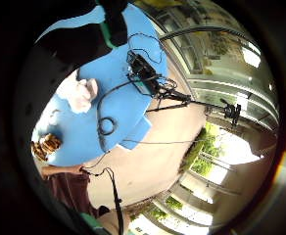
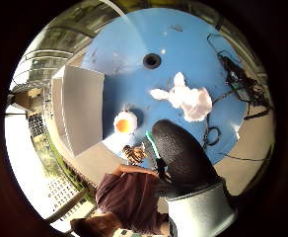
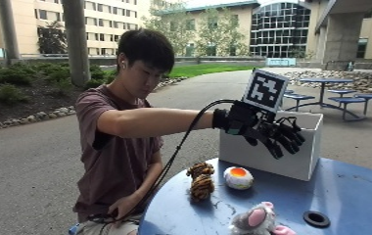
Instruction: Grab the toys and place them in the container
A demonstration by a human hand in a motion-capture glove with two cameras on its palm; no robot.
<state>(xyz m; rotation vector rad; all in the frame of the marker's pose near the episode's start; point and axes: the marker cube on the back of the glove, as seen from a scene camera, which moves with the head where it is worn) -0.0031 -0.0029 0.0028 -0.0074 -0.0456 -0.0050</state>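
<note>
Three toys: one striped tiger (image 3: 201,181), one egg (image 3: 238,177), one white rabbit (image 3: 256,220); one white container (image 3: 272,145).

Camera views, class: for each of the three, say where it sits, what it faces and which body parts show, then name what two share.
Outside view: beside the round blue table, facing the person and gloved right hand.
Thumb-side palm view: looks down on the white open box; a gloved finger shows.
Little-finger-side palm view: faces the table edge and pavement.
Shared: the striped tiger plush toy.
</note>
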